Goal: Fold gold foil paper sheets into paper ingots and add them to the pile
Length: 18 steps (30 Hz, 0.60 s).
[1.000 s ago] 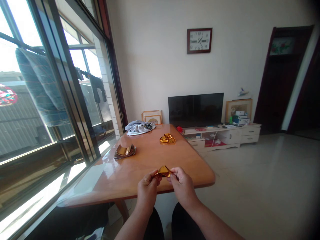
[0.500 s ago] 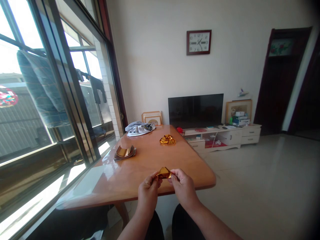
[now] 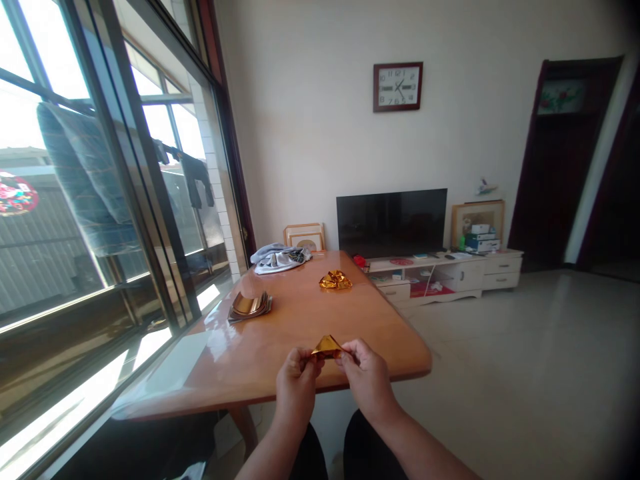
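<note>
A small folded piece of gold foil paper [image 3: 328, 346] is stretched between my two hands near the table's front edge, its middle rising to a point. My left hand [image 3: 299, 373] pinches its left end, and my right hand [image 3: 364, 367] pinches the right end; the fingertips partly hide both ends. Farther back on the table lies a heap of folded gold foil pieces [image 3: 336, 280]. To the left rests a stack of gold foil sheets [image 3: 250, 306], the top one curled.
The wooden table [image 3: 300, 320] has a rounded front right corner. A bundle of grey cloth [image 3: 280, 257] lies at its far end. Windows [image 3: 150, 200] run along the left. Beyond the table, a television [image 3: 393, 223] stands by a low white cabinet [image 3: 470, 277].
The foil's middle now looks slightly more pointed between my fingers. Both hands keep their grip in nearly the same place.
</note>
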### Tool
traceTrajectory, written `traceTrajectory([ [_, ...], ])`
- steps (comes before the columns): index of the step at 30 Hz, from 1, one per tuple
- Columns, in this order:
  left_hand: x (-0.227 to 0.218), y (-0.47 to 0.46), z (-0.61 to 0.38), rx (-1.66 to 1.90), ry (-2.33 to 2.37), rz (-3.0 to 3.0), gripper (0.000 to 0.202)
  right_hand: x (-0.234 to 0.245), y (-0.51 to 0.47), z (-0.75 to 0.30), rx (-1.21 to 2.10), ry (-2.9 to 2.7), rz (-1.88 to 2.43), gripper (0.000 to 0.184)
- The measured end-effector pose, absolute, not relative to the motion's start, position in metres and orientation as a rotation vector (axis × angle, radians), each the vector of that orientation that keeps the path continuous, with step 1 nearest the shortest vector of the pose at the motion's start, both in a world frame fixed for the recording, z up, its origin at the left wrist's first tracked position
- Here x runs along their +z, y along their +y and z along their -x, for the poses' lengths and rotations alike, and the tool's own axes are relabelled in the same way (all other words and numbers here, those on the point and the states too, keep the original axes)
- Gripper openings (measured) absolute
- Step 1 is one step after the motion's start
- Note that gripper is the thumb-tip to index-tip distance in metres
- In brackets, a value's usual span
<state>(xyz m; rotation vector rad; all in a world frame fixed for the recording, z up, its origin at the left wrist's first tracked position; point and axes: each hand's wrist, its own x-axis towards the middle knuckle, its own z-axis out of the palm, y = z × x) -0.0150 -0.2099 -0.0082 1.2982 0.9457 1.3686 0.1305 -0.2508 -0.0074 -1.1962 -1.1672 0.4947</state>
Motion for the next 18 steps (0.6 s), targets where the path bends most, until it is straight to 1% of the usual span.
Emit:
traceTrajectory([
  [13, -0.011, -0.209, 0.015, 1.330, 0.956, -1.330, 0.027, -0.001, -0.257, -0.131, 0.491, -1.177, 1.178, 0.020],
  [18, -0.013, -0.210, 0.017, 1.322, 0.962, -1.390, 0.027, 0.003, -0.259, -0.133, 0.439, -1.210, 1.187, 0.023],
])
